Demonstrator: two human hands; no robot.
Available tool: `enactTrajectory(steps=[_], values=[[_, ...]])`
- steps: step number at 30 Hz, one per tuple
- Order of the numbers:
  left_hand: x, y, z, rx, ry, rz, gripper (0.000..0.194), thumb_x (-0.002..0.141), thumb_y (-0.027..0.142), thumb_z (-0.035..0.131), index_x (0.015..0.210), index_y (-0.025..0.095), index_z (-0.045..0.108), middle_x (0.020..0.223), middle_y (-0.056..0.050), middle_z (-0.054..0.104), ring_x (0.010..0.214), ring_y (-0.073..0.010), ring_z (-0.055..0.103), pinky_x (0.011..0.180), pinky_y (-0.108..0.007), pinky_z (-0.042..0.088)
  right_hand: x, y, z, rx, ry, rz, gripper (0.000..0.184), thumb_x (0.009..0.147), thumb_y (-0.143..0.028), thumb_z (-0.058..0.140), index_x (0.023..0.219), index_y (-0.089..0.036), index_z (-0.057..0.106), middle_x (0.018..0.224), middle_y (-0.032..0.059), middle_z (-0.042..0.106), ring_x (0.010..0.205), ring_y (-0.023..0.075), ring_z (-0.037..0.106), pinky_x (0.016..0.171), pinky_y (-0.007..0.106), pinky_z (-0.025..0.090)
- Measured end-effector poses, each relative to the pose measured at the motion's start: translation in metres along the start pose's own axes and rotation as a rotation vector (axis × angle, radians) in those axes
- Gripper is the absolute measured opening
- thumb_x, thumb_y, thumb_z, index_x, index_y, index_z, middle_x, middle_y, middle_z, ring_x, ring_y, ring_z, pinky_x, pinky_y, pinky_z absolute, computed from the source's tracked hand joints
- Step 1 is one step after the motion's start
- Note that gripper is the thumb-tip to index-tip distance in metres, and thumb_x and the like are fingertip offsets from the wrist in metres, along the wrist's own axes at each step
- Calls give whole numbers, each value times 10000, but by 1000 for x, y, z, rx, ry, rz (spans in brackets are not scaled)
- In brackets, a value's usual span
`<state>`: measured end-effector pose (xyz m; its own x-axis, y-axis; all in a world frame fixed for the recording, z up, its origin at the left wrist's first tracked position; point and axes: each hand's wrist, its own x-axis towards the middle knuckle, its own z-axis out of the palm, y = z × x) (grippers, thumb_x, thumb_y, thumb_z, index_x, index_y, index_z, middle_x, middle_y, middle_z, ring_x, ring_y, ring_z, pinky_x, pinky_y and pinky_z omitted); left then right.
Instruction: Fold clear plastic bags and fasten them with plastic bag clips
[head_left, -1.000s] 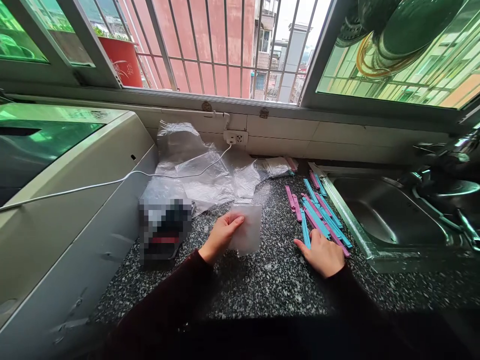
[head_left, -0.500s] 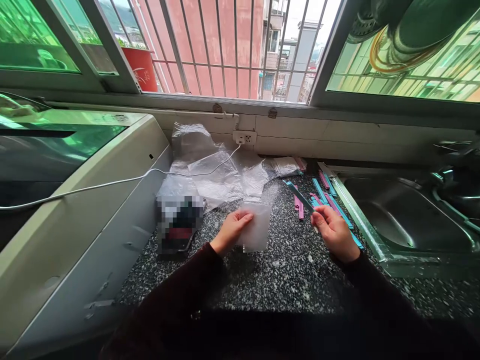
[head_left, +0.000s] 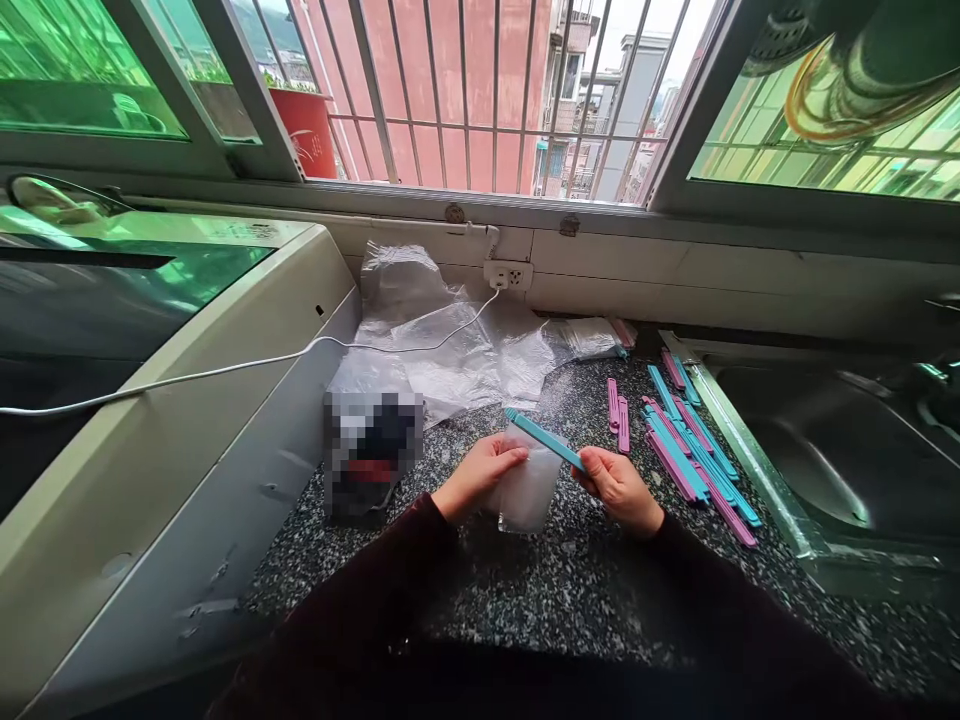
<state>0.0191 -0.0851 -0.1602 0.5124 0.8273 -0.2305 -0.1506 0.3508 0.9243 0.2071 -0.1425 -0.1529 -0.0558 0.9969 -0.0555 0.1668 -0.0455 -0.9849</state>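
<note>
My left hand (head_left: 480,476) pinches the left edge of a small clear plastic bag (head_left: 532,488), holding it just above the speckled granite counter (head_left: 555,590). A long blue plastic stick (head_left: 544,439) is gripped at its near end by my right hand (head_left: 616,486). The stick slants up and left across the bag's top edge. Several more blue and pink sticks (head_left: 694,450) lie in a loose row on the counter to the right of my right hand.
A heap of clear plastic bags (head_left: 450,345) lies at the back under a wall socket (head_left: 508,274) with a white cable. A blurred dark object (head_left: 371,450) sits left of my hands. A grey appliance (head_left: 150,400) fills the left side; a steel sink (head_left: 847,450) is at right.
My right hand has lifted one blue stick from the pile and carried it left to the top of the bag. The left hand has kept hold of the bag.
</note>
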Motion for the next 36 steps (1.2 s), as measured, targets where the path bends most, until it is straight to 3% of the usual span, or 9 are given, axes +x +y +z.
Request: enactTrajectory(steps=[4,10,18,22,26,29,32,34,36], values=[[-2,-1,0,22,-17,-36,301,565,360,710,706,104,638,611,-4,595,550,-97,469,551,-215,322,0,4,0,-174,-18,-66,539,768,-677,387,609,-173,493,501,-41,348,448,76,281,416,225,222],[-9,12,5,23,-81,-18,359,546,333,728,806,90,686,727,-63,673,708,-171,559,680,-260,398,-1,1,-3,-351,-27,-138,537,816,-640,321,637,-170,510,504,-37,350,467,88,306,437,224,257],[-10,10,5,-61,-15,-75,478,586,536,692,715,76,681,590,-46,622,527,-117,503,535,-228,358,0,9,-4,-378,2,-156,453,840,-581,335,621,-195,425,516,-42,354,470,91,316,445,220,276],[-8,7,5,-140,-13,-102,607,613,650,602,749,65,690,591,-71,631,551,-151,537,573,-261,396,-1,6,-2,-441,0,-188,428,861,-543,318,654,-192,449,529,-35,391,490,100,359,475,222,307],[-9,6,5,-16,-66,-60,498,585,515,714,830,82,698,686,-70,667,640,-156,560,624,-251,402,-3,-2,-4,-564,0,-251,396,852,-512,362,682,-181,497,565,-17,463,520,107,416,515,223,338],[-9,6,5,17,-111,-60,428,548,398,773,835,88,696,722,-63,673,650,-138,558,633,-238,395,-6,-4,-28,-695,210,-217,389,874,-461,316,729,-175,536,561,1,495,507,118,437,498,228,320],[-6,6,4,-24,-32,-50,395,555,400,764,792,93,687,700,-47,662,599,-109,531,597,-223,379,-13,4,-70,-1076,640,-10,336,852,-397,370,776,-158,594,530,26,518,461,136,414,467,249,224],[-6,8,4,-25,11,-38,372,558,402,760,757,99,681,684,-35,656,578,-97,513,578,-214,367,-19,13,-96,-1334,826,96,310,830,-361,416,786,-137,625,571,65,566,484,152,438,477,261,177],[-6,9,4,-23,22,-34,373,552,409,760,747,101,680,683,-36,658,584,-101,512,575,-213,364,-24,23,-114,-1494,873,65,292,819,-321,432,784,-118,640,643,97,609,527,160,476,488,263,179]])
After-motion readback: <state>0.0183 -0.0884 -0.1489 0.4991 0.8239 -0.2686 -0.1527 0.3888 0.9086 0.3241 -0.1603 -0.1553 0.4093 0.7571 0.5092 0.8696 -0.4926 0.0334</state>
